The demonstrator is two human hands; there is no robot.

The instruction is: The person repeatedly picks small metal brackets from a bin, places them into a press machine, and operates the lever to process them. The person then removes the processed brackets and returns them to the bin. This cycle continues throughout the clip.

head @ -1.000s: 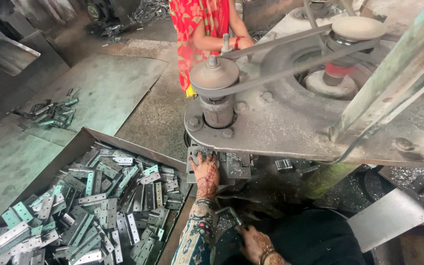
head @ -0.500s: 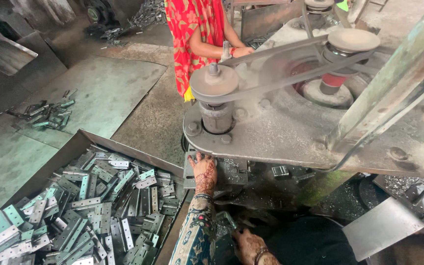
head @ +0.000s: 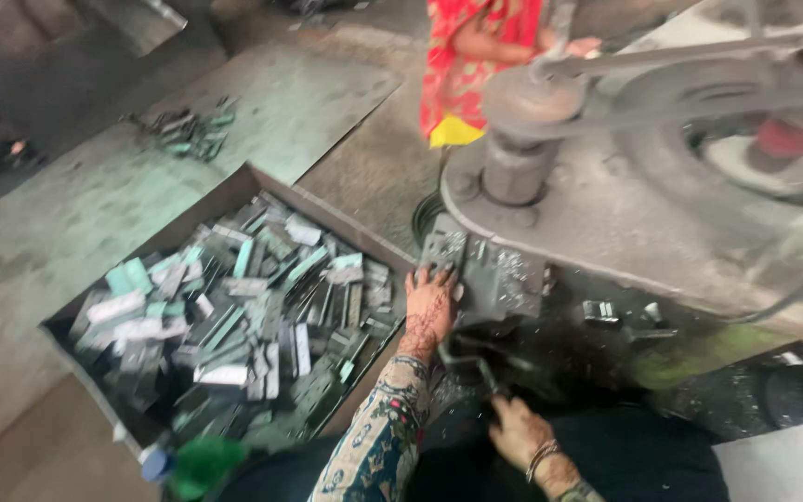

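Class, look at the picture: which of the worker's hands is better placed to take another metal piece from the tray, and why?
Probably the left hand: it rests on the press block right beside the tray, while the right hand sits lower, farther away.

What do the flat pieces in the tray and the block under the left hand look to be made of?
Flat pieces: probably sheet metal, grey with a dull sheen, some tinted green; thin, straight-edged strips. Tray: apparently dark sheet steel with thin folded walls. Block that the left hand touches: likely heavy steel or iron, dark and grimy, though blur hides detail.
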